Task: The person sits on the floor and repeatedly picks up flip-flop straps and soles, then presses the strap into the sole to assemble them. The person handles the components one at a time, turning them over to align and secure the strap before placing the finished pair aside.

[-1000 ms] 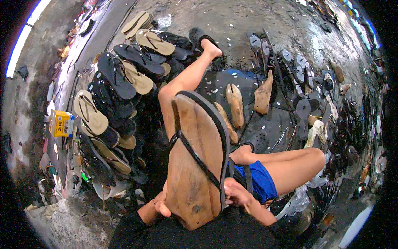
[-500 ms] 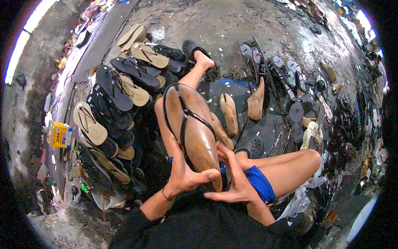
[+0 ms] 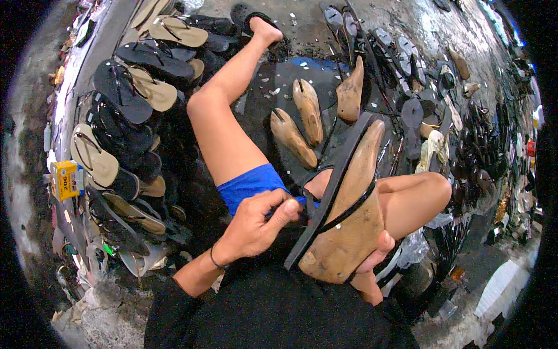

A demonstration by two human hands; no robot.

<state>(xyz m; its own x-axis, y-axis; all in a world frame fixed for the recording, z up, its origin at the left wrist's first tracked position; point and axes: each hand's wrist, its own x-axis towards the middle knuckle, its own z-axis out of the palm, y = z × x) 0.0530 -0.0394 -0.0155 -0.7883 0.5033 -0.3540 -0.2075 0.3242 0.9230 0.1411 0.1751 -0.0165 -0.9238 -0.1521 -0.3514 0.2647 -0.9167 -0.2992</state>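
My right hand [image 3: 381,254] grips a brown wooden shoe last [image 3: 349,232] by its lower part; most of its fingers are hidden behind the wood. A black flip-flop [image 3: 331,200] is fitted on the last, its thin sole turned edge-on toward the left and its dark strap crossing the wood. Beside the sole, apart from the last, my left hand [image 3: 261,224] is closed, thumb pressed against the curled forefinger. Whether anything small sits in that pinch cannot be made out. Beyond lie two wooden lasts with slotted toes [image 3: 308,110], and another last [image 3: 350,90] stands to their right.
Piles of black and beige flip-flops [image 3: 154,87] lie on the left, with a yellow box [image 3: 64,180] at their edge. More soles and sandals [image 3: 407,55] are spread at the right, near dark strips and a crumpled clear plastic bag [image 3: 410,256]. My bare legs [image 3: 232,131] frame the work.
The last with its flip-flop has swung rightward and turned side-on, now in my right hand alone. My left hand has let go of it and closed. The view has shifted too.
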